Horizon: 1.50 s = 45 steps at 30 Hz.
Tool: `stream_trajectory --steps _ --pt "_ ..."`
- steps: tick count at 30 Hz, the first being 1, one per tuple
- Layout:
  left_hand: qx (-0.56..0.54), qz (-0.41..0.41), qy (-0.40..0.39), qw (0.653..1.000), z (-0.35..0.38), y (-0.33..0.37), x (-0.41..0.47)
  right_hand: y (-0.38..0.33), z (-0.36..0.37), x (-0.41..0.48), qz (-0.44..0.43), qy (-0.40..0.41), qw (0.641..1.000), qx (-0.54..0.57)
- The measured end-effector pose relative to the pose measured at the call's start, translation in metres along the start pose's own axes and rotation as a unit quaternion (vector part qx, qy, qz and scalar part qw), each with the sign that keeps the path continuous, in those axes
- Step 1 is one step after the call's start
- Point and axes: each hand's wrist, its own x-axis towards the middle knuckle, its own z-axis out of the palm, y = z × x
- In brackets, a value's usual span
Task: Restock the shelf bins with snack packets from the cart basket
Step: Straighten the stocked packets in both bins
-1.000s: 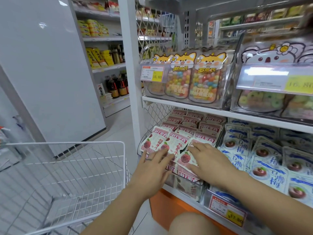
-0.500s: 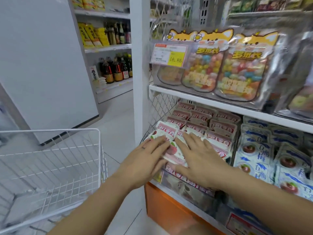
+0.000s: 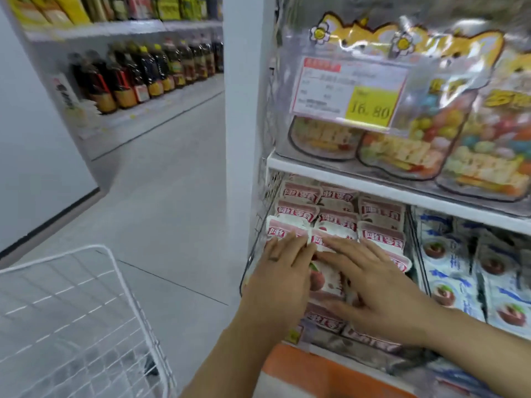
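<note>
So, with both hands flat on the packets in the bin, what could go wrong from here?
1. The red-and-white packets lie heaped under the left hand and right hand, near the front of the clear bin; when the hands lift, the top ones may slide out.
2. Packets at the right edge may slip among the neighbouring blue packets.

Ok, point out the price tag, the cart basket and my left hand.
price tag (image 3: 370,106): head view, yellow panel.
cart basket (image 3: 96,247): head view, top rim.
left hand (image 3: 283,282): head view, back of hand.
</note>
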Motion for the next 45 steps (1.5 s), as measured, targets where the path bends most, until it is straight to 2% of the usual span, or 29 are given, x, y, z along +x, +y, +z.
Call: stream_trajectory --steps 4,6,10,14,17,20,22,28,29,33,37,40,42,45 --pt "-0.045 -0.01 -0.056 0.997 -0.01 0.001 -0.002 -0.007 -0.018 0.033 0.053 0.115 0.986 0.105" --pt "-0.049 -0.012 -0.075 0.996 -0.012 -0.001 -0.004 -0.006 -0.023 0.064 0.126 0.103 0.98 0.111" --pt "0.014 -0.006 -0.126 0.992 -0.011 -0.003 -0.001 0.002 -0.015 0.115 0.26 0.072 0.957 0.111" --pt "0.025 0.001 -0.122 0.992 -0.006 -0.002 0.002 0.004 -0.015 0.132 0.316 0.065 0.923 0.207" --pt "0.037 0.007 -0.114 0.993 -0.002 -0.003 0.002 0.009 -0.013 0.136 0.329 0.11 0.898 0.27" --pt "0.026 0.006 -0.079 0.996 0.003 -0.007 0.006 0.016 -0.008 0.145 0.337 0.198 0.88 0.271" --pt "0.03 0.008 -0.065 0.997 0.004 -0.01 0.01 0.018 -0.004 0.151 0.346 0.222 0.88 0.238" --pt "0.06 0.004 -0.085 0.995 0.001 -0.009 0.01 0.028 -0.006 0.149 0.315 0.177 0.906 0.221" --pt "0.064 -0.014 -0.097 0.993 -0.003 -0.008 0.01 0.029 -0.008 0.15 0.319 0.178 0.907 0.212" --pt "0.074 0.006 -0.088 0.993 0.006 -0.011 0.009 0.025 -0.01 0.168 0.351 0.163 0.897 0.213" --pt "0.046 0.008 -0.112 0.993 0.004 -0.01 0.006 0.021 -0.005 0.182 0.329 0.135 0.916 0.187" --pt "0.039 0.018 -0.09 0.995 0.003 -0.011 0.007 0.028 -0.009 0.18 0.321 0.103 0.925 0.174" --pt "0.036 0.02 -0.084 0.996 -0.001 -0.011 0.008 0.033 -0.012 0.178 0.303 0.121 0.928 0.181" --pt "0.043 -0.007 -0.113 0.993 0.002 -0.012 0.009 0.034 -0.007 0.18 0.29 0.196 0.92 0.175"
